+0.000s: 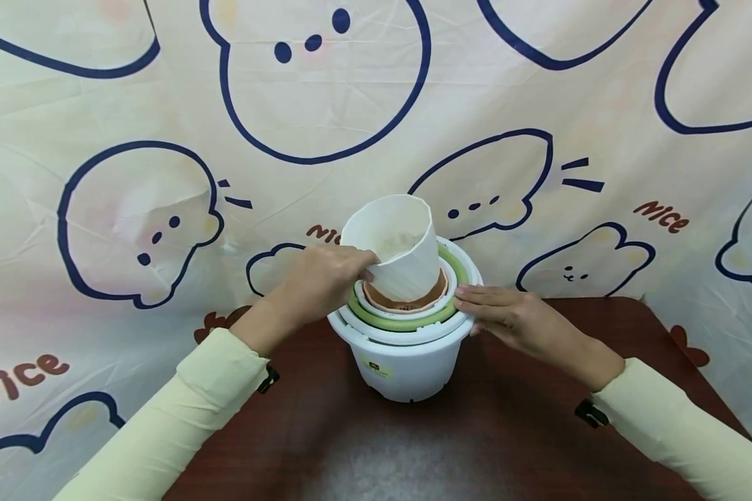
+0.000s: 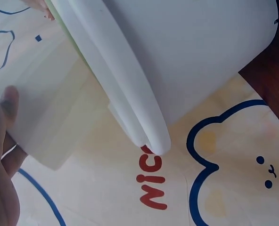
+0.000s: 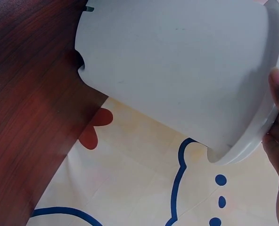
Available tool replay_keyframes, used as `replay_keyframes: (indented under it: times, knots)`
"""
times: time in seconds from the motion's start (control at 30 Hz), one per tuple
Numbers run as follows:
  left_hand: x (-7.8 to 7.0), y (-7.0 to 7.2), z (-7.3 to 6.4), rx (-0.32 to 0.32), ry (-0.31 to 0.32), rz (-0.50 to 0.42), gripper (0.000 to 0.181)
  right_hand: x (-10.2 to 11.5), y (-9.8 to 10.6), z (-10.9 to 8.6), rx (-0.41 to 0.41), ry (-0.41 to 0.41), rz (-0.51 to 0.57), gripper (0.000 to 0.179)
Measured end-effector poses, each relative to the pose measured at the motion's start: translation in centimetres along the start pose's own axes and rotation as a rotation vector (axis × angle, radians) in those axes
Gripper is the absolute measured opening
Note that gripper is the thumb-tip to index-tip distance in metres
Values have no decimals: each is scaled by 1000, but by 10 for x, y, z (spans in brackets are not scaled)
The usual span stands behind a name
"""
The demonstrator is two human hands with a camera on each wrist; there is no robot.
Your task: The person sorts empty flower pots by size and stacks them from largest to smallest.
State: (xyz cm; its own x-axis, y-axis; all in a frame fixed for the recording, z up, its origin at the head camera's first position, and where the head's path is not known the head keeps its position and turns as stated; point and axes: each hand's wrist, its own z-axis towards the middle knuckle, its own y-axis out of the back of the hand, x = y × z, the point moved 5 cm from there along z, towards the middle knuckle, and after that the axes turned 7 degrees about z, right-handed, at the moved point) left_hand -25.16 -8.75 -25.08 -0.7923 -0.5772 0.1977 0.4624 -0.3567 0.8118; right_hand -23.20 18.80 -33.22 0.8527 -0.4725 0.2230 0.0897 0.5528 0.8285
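In the head view, a stack of nested flowerpots [image 1: 407,365] stands upright on the table, the outermost one large and white. Inside it show further white rims, a green pot [image 1: 395,323] and a small terracotta-coloured pot [image 1: 435,296]. My left hand [image 1: 322,282] pinches the near-left rim of a smaller white pot [image 1: 413,268], tilted over the terracotta one, its lower end inside that pot's rim. Across the stack's right rims lie the fingers of my right hand [image 1: 517,313]. Its thumb [image 3: 278,77] presses against the large pot's outer rim in the right wrist view.
The dark wooden table [image 1: 376,452] carries the stack near its back. Behind it hangs a pale cloth [image 1: 326,202] with blue cartoon outlines and red lettering. A yellowish label [image 1: 377,367] sits on the front of the outer pot.
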Motion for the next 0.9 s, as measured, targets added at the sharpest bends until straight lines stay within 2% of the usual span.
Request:
replay_keyframes:
  times: [0.17, 0.37, 0.6, 0.7, 0.9]
  knots:
    - [-3, -9, 1, 56, -24, -15, 22, 0, 0, 0, -4, 0, 2, 58]
    - [-5, -20, 1, 103, -26, -4, 24, 0, 0, 0, 2, -9, 2, 59]
    - [-11, -31, 2, 194, -26, 23, 30, 0, -2, 0, 3, -19, 13, 58]
    - [-11, -35, 1, 210, -13, 34, 30, -1, -2, 0, 6, -20, 20, 58]
    - [-12, -38, 0, 206, 1, -3, 27, -2, -1, -1, -2, -20, 19, 59]
